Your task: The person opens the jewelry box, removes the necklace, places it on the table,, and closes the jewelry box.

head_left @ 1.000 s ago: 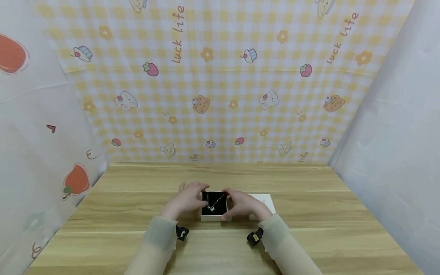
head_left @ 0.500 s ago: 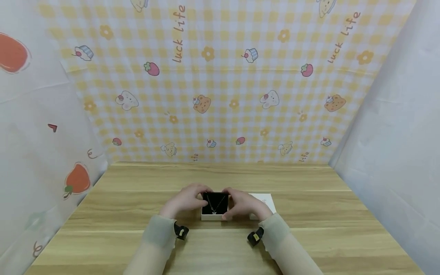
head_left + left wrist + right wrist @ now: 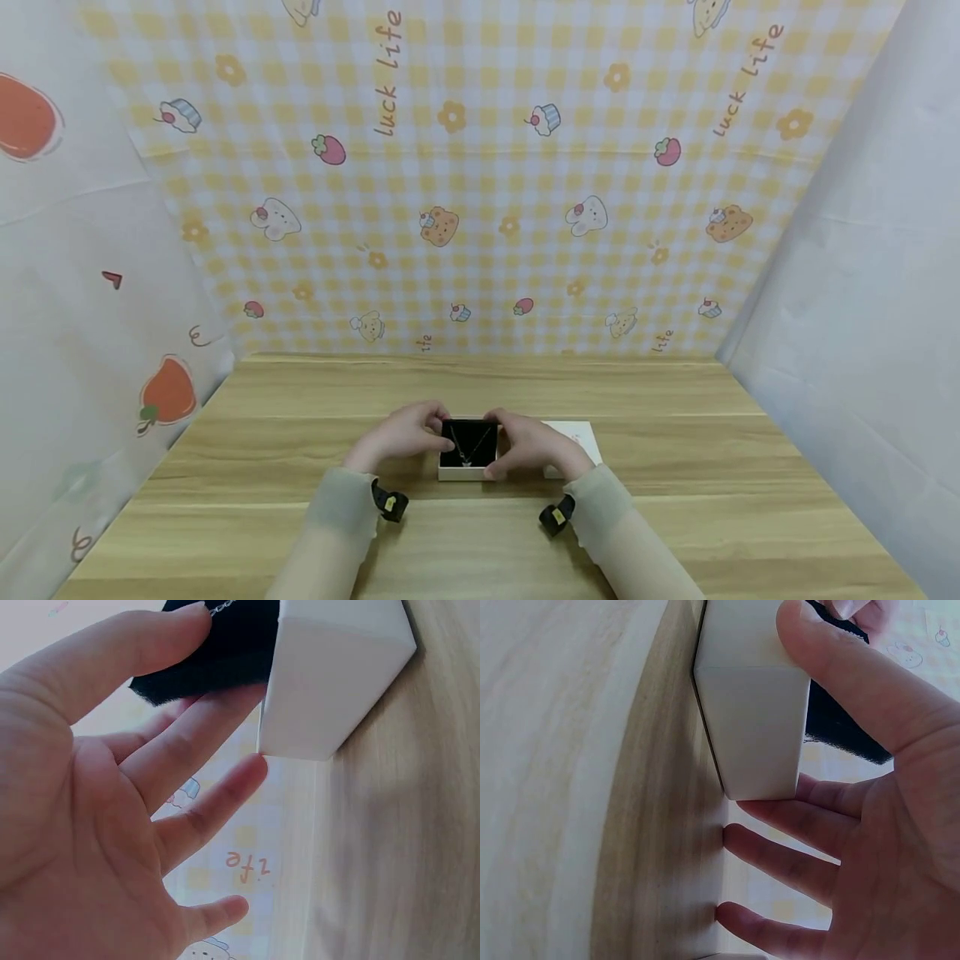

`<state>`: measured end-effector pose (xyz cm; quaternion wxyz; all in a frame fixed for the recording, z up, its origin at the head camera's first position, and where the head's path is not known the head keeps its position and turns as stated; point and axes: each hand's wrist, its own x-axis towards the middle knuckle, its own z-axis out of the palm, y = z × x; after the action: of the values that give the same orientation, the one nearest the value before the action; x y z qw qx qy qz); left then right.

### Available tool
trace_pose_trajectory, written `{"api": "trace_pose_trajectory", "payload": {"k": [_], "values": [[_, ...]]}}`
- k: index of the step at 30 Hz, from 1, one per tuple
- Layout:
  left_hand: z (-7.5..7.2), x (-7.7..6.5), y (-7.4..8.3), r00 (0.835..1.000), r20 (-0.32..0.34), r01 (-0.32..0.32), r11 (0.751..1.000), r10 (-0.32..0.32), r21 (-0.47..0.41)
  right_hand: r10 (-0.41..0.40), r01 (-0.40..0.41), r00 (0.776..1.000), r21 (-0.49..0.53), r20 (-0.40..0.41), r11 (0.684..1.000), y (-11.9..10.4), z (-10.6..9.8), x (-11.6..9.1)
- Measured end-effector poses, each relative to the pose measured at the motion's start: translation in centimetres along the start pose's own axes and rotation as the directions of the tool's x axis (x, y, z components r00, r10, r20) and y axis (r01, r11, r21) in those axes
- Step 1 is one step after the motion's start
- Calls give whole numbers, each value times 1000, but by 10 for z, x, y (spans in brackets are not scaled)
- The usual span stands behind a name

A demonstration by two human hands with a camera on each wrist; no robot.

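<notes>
Pinching a black pad (image 3: 470, 438) at its left side, my left hand (image 3: 401, 433), thumb laid over the top face, neighbouring fingers behind it, the gap between them about the pad's own thickness; little finger stretched out apart, as the left wrist view shows; pad, soft-edged, tilted and standing partly out of its box. Holding a white box (image 3: 459, 475) at its right side, my right hand (image 3: 528, 444), thumb on the near wall by the rim, fingers at the far side, spread roughly the width of the box; its lower fingertips reach down to or very near the wood.

Item, one fine necklace (image 3: 467, 462), lying on the pad in a V, point toward the near edge; pendant small and pale, its shape too small to tell. Item, the box itself, open at the top, resting on a wooden table (image 3: 480, 385), between my hands. Item, one flat white piece (image 3: 576, 433), reddish marks on its face, on the table to the right, partly hidden behind my right wrist.

Further out: two black wrist devices, left (image 3: 391, 504) and right (image 3: 557, 517), each just beside a pale sleeve cuff; on the far side, a yellow-and-white checked cloth (image 3: 480, 183), printed with cupcakes, strawberries, bears and "luck life"; to the left, a white cloth (image 3: 52, 358) with red fruit prints; to the right, a plain pale cloth (image 3: 862, 275).
</notes>
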<state>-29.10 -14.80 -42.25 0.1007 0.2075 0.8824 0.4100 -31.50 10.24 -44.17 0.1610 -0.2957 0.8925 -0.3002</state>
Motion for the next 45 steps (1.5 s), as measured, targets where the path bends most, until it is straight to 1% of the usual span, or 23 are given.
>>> {"api": "trace_pose_trajectory", "payload": {"k": [8,11,14,17,21,27,33,37,45], "values": [[-2,1,-4,996,42,-80,997,79,6,6,-6,1000,-3,-4,1000,-1,-1,0],[-2,2,-5,995,51,-91,996,90,15,5,-5,1000,0,-3,1000,-1,0,0],[-1,2,-5,995,65,-81,997,80,15,3,-3,1000,-2,-2,1000,-1,0,0],[0,2,-6,996,76,-52,999,53,-8,5,-5,1000,-5,-2,1000,-1,0,1],[0,2,-7,995,90,-31,999,34,-34,10,-10,1000,-6,-1,1000,-1,0,1],[0,2,-9,993,110,-38,997,45,-69,11,-11,1000,5,1,1000,-1,0,1],[-1,1,-6,994,96,-45,994,54,-97,-12,12,1000,45,5,999,-2,-2,0],[-1,2,-6,995,87,-47,993,56,-104,-20,19,1000,54,9,998,-4,-3,0],[0,1,-5,994,89,-46,994,55,-99,-7,7,1000,41,13,999,-5,-2,-2]]}}
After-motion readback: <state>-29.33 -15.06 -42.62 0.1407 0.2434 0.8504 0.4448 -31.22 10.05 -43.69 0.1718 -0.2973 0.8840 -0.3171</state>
